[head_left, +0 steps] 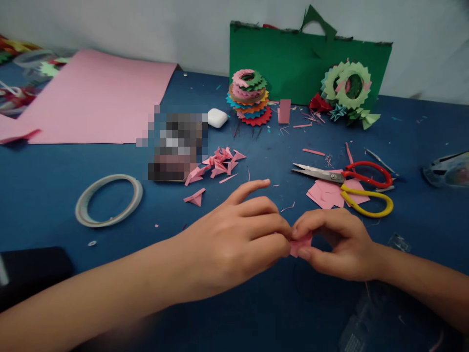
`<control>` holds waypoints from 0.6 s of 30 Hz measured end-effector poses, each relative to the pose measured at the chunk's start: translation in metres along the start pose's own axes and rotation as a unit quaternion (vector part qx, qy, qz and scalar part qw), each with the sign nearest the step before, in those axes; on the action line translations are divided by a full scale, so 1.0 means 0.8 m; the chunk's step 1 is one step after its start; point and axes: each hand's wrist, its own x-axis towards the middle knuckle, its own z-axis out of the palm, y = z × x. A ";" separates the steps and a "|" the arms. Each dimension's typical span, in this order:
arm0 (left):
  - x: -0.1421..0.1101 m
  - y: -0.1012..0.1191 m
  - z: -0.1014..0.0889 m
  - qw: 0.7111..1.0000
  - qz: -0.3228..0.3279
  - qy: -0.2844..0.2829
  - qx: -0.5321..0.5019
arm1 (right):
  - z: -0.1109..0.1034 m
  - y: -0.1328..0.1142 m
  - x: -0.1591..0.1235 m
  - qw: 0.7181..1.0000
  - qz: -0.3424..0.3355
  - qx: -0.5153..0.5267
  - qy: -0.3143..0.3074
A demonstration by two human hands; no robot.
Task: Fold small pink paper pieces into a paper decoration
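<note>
Head view — left hand (238, 239) and right hand (344, 244), fingers pinching pink paper (302, 241).
Folded pieces (219, 167) at their ten o'clock look finished — flat pieces (325, 193) at one o'clock apparently await folding.

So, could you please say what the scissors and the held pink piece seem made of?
Scissors: grey, shiny blades look like metal; smooth red and yellow handles are probably plastic or plastic-coated. Pink piece: matte and thin, so likely paper.
</note>
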 end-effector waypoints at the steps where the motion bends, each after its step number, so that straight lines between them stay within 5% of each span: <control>1: 0.000 0.000 0.000 1.000 0.001 -0.003 0.003 | 0.002 -0.002 -0.001 0.999 0.037 0.017 0.007; 10: -0.001 -0.003 0.005 0.999 -0.005 0.008 0.038 | 0.010 -0.004 -0.001 0.965 0.204 0.156 0.061; 18: -0.002 -0.002 0.007 0.997 0.008 0.021 0.070 | 0.009 -0.002 0.003 0.939 0.242 0.233 0.069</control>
